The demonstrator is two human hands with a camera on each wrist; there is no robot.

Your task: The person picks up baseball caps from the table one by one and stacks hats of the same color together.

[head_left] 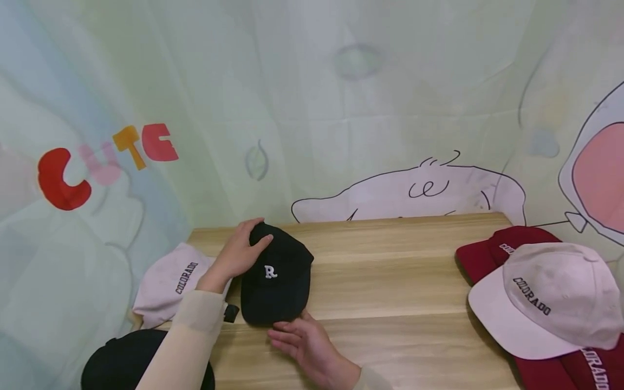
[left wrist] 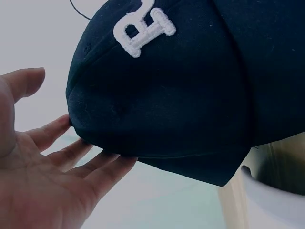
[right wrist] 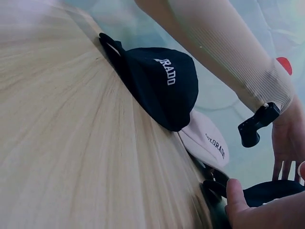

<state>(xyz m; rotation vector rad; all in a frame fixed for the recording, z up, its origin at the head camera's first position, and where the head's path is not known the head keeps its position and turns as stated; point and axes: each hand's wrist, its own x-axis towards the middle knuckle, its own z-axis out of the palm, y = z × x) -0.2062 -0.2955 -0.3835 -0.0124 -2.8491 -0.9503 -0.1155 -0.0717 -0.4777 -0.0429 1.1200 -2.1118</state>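
Note:
A black cap with a white letter R stands near the left end of the wooden table, brim toward me. My left hand is at its crown; in the left wrist view the straight fingers touch the crown's edge while the thumb stands apart from the cloth. By the brim's front edge is my right hand, its fingers loosely extended and its thumb up at the brim. In the right wrist view this cap is partly hidden behind the right hand.
Left of the hands lie a pale cap lettered COLORADO and another black cap, partly covered by my left sleeve. At right, a pale cap overlaps maroon caps. A printed curtain hangs behind the table.

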